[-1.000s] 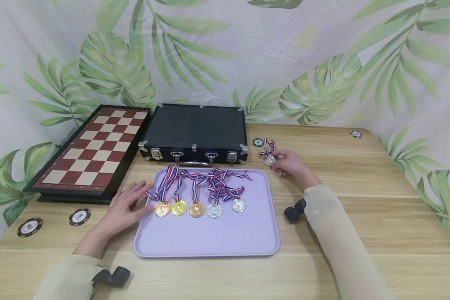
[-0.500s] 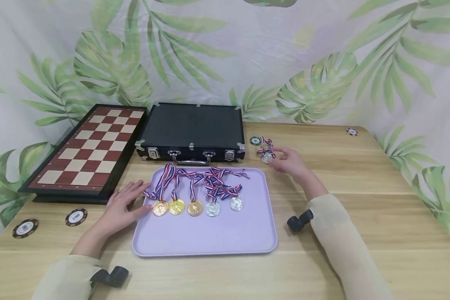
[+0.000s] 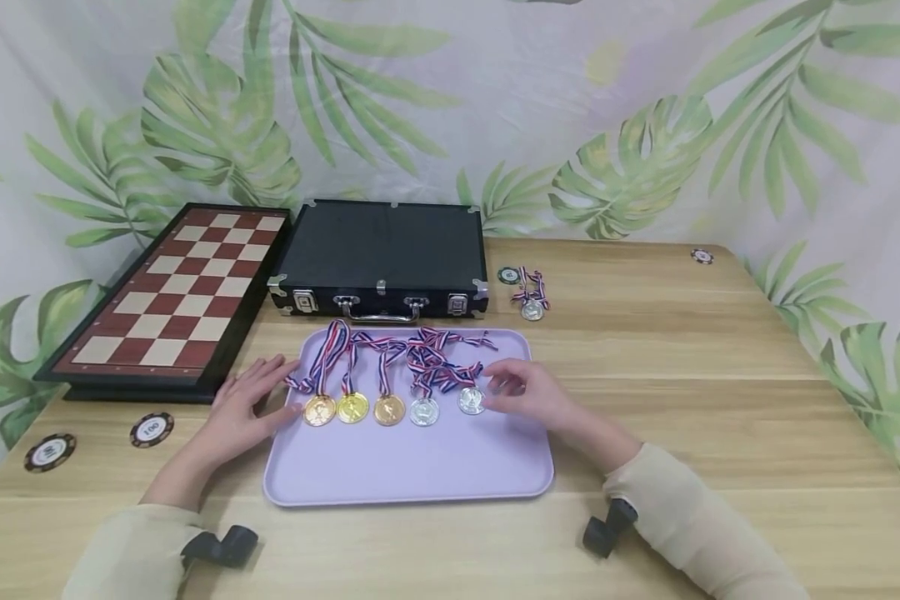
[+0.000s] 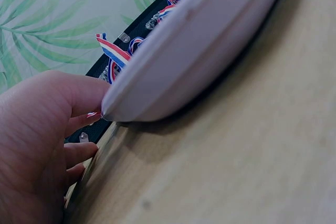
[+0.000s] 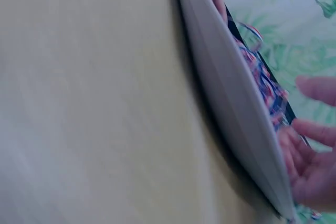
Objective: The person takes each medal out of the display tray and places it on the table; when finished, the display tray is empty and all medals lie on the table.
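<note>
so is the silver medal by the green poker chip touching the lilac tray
Apart: head view shows wooden tabletop between the silver medal and lilac tray.

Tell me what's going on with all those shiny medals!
Someone's left hand rests at the left rim of a lilac tray. Their right hand is over its right side, beside the tray's rightmost silver medal; whether it touches is hard to tell. Three gold-toned medals and two silver ones lie in a row there, striped ribbons behind them. One more silver medal lies on the wooden table, near a green poker chip.
</note>
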The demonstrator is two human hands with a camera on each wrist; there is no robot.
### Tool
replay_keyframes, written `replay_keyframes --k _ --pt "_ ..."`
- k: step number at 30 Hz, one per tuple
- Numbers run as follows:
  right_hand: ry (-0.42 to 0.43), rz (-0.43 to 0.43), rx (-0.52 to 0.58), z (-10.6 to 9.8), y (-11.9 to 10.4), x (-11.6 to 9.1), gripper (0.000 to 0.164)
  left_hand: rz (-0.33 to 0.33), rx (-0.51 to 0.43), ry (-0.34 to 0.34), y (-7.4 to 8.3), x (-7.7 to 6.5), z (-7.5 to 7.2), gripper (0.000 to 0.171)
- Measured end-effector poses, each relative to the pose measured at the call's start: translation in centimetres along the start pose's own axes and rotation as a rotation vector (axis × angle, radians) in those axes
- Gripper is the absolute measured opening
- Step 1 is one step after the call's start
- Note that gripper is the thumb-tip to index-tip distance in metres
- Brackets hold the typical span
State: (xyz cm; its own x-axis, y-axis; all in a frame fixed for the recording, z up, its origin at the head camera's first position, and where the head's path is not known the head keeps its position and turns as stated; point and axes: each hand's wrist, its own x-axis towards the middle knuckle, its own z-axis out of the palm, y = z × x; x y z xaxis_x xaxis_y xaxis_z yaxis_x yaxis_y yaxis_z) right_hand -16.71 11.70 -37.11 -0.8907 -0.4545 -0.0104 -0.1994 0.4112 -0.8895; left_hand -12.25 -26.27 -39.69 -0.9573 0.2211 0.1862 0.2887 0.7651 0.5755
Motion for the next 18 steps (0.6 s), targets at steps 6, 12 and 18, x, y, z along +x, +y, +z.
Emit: replay_keyframes --k 6,12,18 --pt "0.092 -0.044 -0.222 1.9 0.3 -0.1 0.041 -0.005 0.003 -0.005 -0.1 0.0 -0.1 0.059" --pt "0.164 -0.044 -0.435 3.1 0.6 -0.3 0.047 -0.008 0.006 -0.007 -0.1 0.0 0.0 0.059" --pt "0.154 -0.035 -0.485 3.2 0.5 -0.3 0.040 -0.008 0.007 0.000 -0.1 -0.1 0.0 0.059"
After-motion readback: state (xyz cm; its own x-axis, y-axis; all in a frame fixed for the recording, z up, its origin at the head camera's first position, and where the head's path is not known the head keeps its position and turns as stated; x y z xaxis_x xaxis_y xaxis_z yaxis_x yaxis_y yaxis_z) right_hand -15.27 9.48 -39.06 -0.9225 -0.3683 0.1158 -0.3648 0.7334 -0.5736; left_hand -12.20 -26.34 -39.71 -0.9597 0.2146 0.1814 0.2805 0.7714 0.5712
